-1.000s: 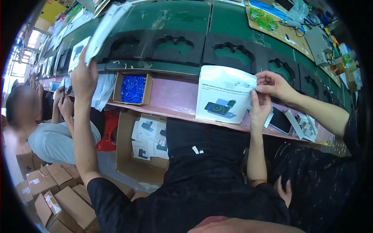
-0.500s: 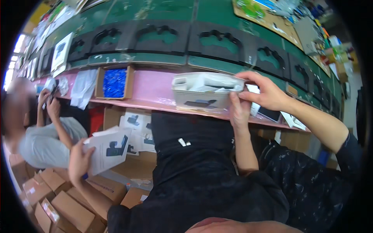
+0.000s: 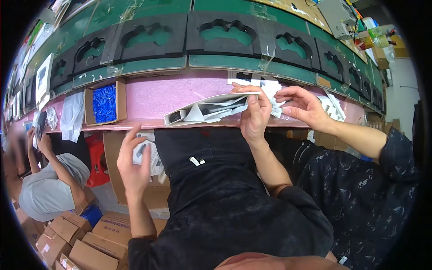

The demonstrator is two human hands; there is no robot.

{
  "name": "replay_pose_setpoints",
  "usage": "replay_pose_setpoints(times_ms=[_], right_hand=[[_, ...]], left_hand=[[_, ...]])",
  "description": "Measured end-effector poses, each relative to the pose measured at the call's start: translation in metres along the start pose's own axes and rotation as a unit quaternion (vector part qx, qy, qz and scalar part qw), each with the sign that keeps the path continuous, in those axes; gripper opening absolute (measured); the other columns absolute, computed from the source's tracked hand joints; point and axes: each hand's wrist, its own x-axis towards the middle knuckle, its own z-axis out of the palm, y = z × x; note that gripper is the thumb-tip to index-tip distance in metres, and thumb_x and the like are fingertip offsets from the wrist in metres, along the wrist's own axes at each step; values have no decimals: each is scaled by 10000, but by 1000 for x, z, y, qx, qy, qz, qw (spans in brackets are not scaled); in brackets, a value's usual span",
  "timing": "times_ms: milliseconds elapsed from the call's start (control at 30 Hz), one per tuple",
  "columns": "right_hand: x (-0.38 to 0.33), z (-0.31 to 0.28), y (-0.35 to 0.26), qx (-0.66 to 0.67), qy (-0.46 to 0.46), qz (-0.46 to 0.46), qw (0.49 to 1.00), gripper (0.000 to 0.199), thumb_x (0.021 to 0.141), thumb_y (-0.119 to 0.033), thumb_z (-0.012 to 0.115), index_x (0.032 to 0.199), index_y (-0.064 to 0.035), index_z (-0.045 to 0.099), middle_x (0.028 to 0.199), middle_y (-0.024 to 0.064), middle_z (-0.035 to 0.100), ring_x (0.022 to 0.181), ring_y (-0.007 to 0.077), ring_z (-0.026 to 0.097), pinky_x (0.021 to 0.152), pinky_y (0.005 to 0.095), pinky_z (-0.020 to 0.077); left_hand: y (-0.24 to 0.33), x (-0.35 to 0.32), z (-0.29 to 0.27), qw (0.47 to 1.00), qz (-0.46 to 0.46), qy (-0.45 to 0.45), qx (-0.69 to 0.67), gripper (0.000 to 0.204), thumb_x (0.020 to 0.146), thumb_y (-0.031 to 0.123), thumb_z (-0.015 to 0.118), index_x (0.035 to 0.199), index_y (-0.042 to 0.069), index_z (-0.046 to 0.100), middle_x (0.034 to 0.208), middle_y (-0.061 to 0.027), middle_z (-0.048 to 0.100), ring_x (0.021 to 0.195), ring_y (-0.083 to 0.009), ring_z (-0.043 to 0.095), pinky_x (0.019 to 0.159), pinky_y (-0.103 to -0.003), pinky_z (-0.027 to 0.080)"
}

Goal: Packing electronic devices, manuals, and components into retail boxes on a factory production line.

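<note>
My right hand [image 3: 255,119] grips the right end of a white carton [image 3: 227,96] above the pink table's front edge. The carton is tilted with its top open, and white and grey wrapping [image 3: 207,111] shows inside; what it wraps is hidden. My left hand [image 3: 133,164] is raised with fingers apart, holding nothing. Just behind it, printed white leaflets [image 3: 153,157] lie in an open cardboard box [image 3: 116,180]. To the right of my right hand, a co-worker's hand [image 3: 301,105] reaches in near white pieces on the table.
A cardboard tray of small blue parts [image 3: 104,104] stands on the pink table [image 3: 155,96]. Black foam cutouts [image 3: 227,36] line the green surface behind. Another person [image 3: 54,189] sits at the left, beside stacked brown cartons [image 3: 96,249] and a red object [image 3: 96,162].
My left hand has let go of the printed leaflet and moved right, beside the cardboard box. The white carton has tilted and shifted left; the co-worker's hand has come off it.
</note>
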Motion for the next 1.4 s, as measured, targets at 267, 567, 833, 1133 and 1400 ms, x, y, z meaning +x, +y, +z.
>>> replay_pose_setpoints(times_ms=[267, 567, 833, 1133, 1400], right_hand=[[-5, 4, -2, -12, -32, -2, 999, 267, 965, -169, 659, 1117, 48, 690, 1050, 151, 745, 1051, 243, 691, 1205, 479, 384], [-10, 6, -4, -48, -76, -29, 996, 386, 960, -289, 656, 1166, 36, 689, 1050, 147, 748, 1053, 258, 703, 1230, 512, 316], [-10, 10, -3, -80, -75, -19, 994, 474, 947, -375, 636, 1152, 50, 680, 1033, 179, 719, 1066, 309, 686, 1229, 582, 323], [43, -35, -37, -197, -392, -160, 884, 446, 856, -168, 784, 1257, 4, 690, 1389, 190, 603, 1276, 354, 604, 1161, 499, 449], [86, 21, -117, -459, -625, -85, 626, 629, 796, -245, 850, 1366, -43, 678, 1645, 177, 432, 1526, 390, 399, 1236, 527, 366]], left_hand=[[78, 56, 46, 967, 241, -48, 64, 494, 706, 126, 935, 1161, 40, 762, 1552, -267, 519, 1453, -506, 494, 1133, -550, 476], [81, 55, 49, 941, 319, -34, 110, 435, 751, 161, 907, 1152, 54, 777, 1536, -294, 525, 1435, -522, 494, 1108, -559, 508], [91, 69, 38, 939, 268, -126, 178, 342, 721, 142, 872, 1039, 46, 787, 1544, -287, 536, 1467, -500, 483, 1135, -567, 483], [77, 63, 37, 927, 344, -98, 116, 153, 749, 129, 849, 835, 53, 748, 1404, -224, 682, 1381, -433, 603, 1093, -565, 523], [76, 68, 26, 937, 313, -138, 63, 177, 708, 141, 869, 841, 74, 774, 1392, -179, 700, 1400, -425, 587, 1109, -578, 505]])
